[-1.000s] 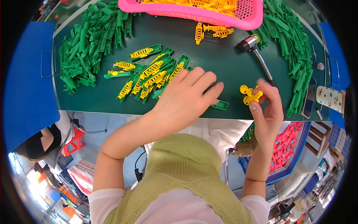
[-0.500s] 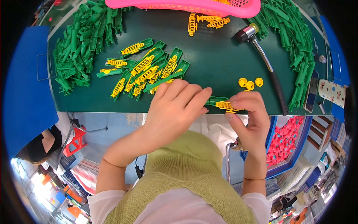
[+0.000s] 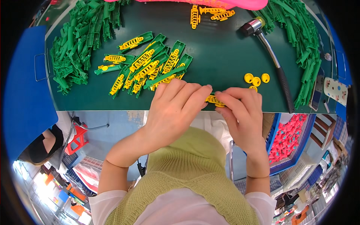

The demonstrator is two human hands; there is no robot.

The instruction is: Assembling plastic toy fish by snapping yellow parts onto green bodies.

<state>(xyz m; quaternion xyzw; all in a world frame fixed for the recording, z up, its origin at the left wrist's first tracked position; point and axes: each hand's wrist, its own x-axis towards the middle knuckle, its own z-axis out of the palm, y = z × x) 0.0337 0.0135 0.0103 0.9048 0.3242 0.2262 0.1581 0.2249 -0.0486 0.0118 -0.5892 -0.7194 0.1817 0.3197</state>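
Observation:
Both of my hands meet at the table's near edge. My left hand point(image 3: 173, 107) is closed round a green plastic channel piece, mostly covered by the fingers. Between thumb and fingers of my right hand point(image 3: 243, 112) is the end of a yellow ribbed plastic piece point(image 3: 213, 100). That yellow piece lies along the green one; how deep it sits is hidden. Just beyond my left hand is a pile of green channels fitted with yellow ribbed pieces point(image 3: 144, 60). Several small yellow round caps point(image 3: 256, 81) lie beyond my right hand.
A hammer point(image 3: 270, 54) with a black grip lies at the right. Heaps of loose green pieces point(image 3: 80, 41) line both sides of the table point(image 3: 217, 52). Loose yellow ribbed pieces point(image 3: 194, 17) lie below a pink basket point(image 3: 247, 3). A phone point(image 3: 317, 93) is at the right edge.
My right hand has moved left, bringing the yellow ribbed piece against the green channel at my left fingertips. The view has shifted slightly; the table items look otherwise unchanged.

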